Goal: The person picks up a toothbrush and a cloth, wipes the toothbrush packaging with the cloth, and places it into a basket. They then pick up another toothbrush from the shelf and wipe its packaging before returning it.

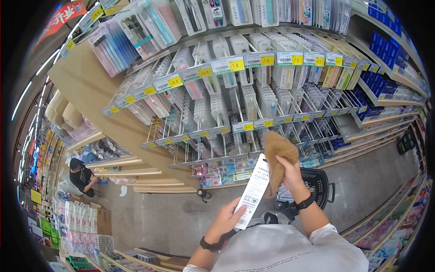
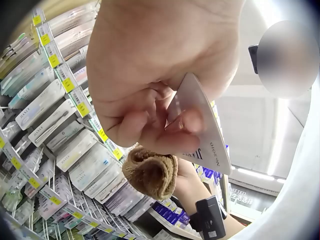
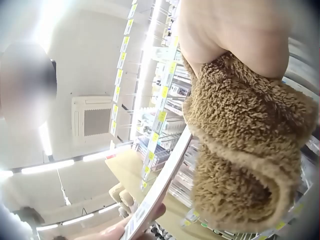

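My left hand (image 1: 229, 218) grips the lower end of a long, narrow white toothbrush pack (image 1: 252, 195). Its printed back faces up in the head view, with a hanging hole at the top. From the left wrist, the thumb and curled fingers pinch the edges of the pack (image 2: 200, 125). A folded brown fluffy cloth (image 1: 277, 158) is held by my right hand (image 1: 290, 172), its thumb over the near side. In the right wrist view the cloth (image 3: 240, 120) hangs in a thick fold and hides most fingers. The pack's top end overlaps the cloth's edge in the head view.
Racks of hanging toothbrush packs (image 1: 267, 99) with price strips (image 1: 235, 65) rise in front. A black shopping basket (image 1: 315, 181) stands beyond my right forearm. Blue boxes (image 1: 380, 50) line the right shelves. Another person (image 1: 81, 177) crouches at the far left of the aisle floor (image 1: 154, 213).
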Available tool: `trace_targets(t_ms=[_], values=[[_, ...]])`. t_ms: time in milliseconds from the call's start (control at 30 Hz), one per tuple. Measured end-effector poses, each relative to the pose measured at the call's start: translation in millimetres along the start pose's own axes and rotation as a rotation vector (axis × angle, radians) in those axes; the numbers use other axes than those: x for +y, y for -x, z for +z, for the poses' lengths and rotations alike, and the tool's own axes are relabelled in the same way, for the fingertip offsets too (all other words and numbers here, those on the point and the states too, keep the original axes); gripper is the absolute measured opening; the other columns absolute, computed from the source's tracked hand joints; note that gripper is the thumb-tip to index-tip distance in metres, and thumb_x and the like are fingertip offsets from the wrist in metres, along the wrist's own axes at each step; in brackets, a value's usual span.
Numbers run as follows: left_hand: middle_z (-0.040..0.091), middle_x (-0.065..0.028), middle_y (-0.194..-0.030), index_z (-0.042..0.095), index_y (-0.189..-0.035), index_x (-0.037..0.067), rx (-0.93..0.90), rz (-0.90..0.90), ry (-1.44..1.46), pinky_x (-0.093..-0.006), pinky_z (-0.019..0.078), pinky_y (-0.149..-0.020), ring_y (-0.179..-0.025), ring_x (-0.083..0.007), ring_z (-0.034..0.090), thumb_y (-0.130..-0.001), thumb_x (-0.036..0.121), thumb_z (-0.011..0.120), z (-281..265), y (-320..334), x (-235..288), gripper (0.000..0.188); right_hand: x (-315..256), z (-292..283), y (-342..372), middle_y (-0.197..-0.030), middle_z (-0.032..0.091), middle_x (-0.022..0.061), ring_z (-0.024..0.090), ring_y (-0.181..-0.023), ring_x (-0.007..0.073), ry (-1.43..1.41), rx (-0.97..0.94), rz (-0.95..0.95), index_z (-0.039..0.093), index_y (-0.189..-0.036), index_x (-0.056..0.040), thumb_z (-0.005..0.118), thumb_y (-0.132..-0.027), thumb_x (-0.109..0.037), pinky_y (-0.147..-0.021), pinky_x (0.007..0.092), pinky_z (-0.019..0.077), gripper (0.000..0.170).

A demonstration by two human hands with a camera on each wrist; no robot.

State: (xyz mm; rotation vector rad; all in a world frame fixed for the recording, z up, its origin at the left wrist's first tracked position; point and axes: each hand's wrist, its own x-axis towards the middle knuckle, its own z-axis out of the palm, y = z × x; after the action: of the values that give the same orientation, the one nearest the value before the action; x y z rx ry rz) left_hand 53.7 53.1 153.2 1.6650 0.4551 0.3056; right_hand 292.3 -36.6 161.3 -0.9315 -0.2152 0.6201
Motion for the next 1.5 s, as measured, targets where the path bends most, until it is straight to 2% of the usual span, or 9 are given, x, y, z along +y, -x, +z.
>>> trace_targets(t_ms=[267,467,567,667,867,933,1167,1267,1500], values=[[0.066,-0.0110,-0.105,0.052,-0.124,-0.001,0.008,-0.020,0.050,-0.0263,0.0466,-0.083,-0.096,-0.0115,0.059,-0.092,0.012,0.056,0,-3,7,0.035,-14,-20,2,-0.116,0.058,0.0083,0.056,-0.107,0.0184,0.110,-0.010,-0.089,0.048,-0.123,-0.0009,0.064,-0.084,-0.003,-0.090,0.0323,0.0453,0.043],[0.062,-0.0120,-0.083,0.057,-0.123,0.003,-0.055,0.140,-0.262,-0.0285,0.0466,-0.066,-0.072,-0.0180,0.058,-0.089,0.013,0.059,6,-10,15,0.035,-13,-11,12,-0.110,0.059,0.0116,0.056,-0.104,0.0197,0.599,-0.220,-0.281,0.043,-0.126,-0.0016,0.085,-0.065,-0.019,-0.090,0.0336,0.0450,0.076],[0.056,-0.0122,-0.075,0.060,-0.119,0.003,-0.029,0.143,-0.333,-0.0285,0.0424,-0.058,-0.063,-0.0186,0.052,-0.086,0.011,0.062,12,-10,26,0.035,-17,-24,12,-0.112,0.059,0.0091,0.057,-0.102,0.0159,0.739,-0.276,-0.232,0.040,-0.128,-0.0012,0.080,-0.068,-0.005,-0.088,0.0302,0.0459,0.073],[0.054,-0.0128,-0.071,0.059,-0.120,0.002,-0.050,0.149,-0.363,-0.0305,0.0412,-0.056,-0.059,-0.0215,0.049,-0.085,0.012,0.062,19,-9,27,0.036,-23,-36,11,-0.104,0.063,0.0153,0.061,-0.099,0.0201,0.935,-0.310,-0.284,0.052,-0.115,0.0010,0.085,-0.064,-0.018,-0.086,0.0335,0.0470,0.063],[0.065,-0.0175,-0.086,0.059,-0.119,0.001,-0.096,0.146,-0.318,-0.0306,0.0482,-0.065,-0.071,-0.0254,0.062,-0.086,0.011,0.061,44,-15,11,0.035,-14,-76,14,-0.097,0.065,0.0067,0.058,-0.093,0.0107,0.864,-0.205,-0.336,0.058,-0.105,0.0025,0.074,-0.075,-0.006,-0.082,0.0264,0.0459,0.035],[0.067,-0.0183,-0.094,0.060,-0.116,0.000,-0.044,0.183,-0.302,-0.0290,0.0504,-0.070,-0.079,-0.0242,0.067,-0.085,0.012,0.063,52,-17,5,0.033,-13,-84,19,-0.096,0.066,0.0092,0.061,-0.090,0.0137,0.813,-0.161,-0.287,0.057,-0.107,0.0033,0.074,-0.074,-0.005,-0.082,0.0280,0.0470,0.038],[0.070,-0.0127,-0.081,0.065,-0.108,0.004,-0.037,-0.098,-0.306,-0.0251,0.0499,-0.058,-0.062,-0.0154,0.066,-0.081,0.017,0.070,38,-22,9,0.030,-22,-109,18,-0.106,0.063,0.0100,0.060,-0.098,0.0157,0.549,0.044,-0.232,0.054,-0.112,0.0049,0.073,-0.078,-0.008,-0.086,0.0285,0.0466,0.040],[0.069,-0.0099,-0.080,0.064,-0.106,-0.001,0.025,-0.004,-0.241,-0.0233,0.0504,-0.057,-0.062,-0.0112,0.065,-0.081,0.010,0.070,34,-25,5,0.028,-34,-113,17,-0.105,0.063,0.0090,0.060,-0.095,0.0169,0.317,0.093,-0.169,0.055,-0.111,0.0030,0.073,-0.079,-0.008,-0.085,0.0306,0.0470,0.038],[0.068,-0.0142,-0.095,0.054,-0.113,-0.005,0.353,0.093,0.258,-0.0277,0.0551,-0.065,-0.072,-0.0162,0.066,-0.089,0.002,0.057,30,-36,3,0.025,-36,-121,21,-0.105,0.065,0.0130,0.062,-0.097,0.0203,0.769,-0.136,-0.196,0.056,-0.112,0.0031,0.077,-0.075,-0.014,-0.088,0.0319,0.0468,0.046]])
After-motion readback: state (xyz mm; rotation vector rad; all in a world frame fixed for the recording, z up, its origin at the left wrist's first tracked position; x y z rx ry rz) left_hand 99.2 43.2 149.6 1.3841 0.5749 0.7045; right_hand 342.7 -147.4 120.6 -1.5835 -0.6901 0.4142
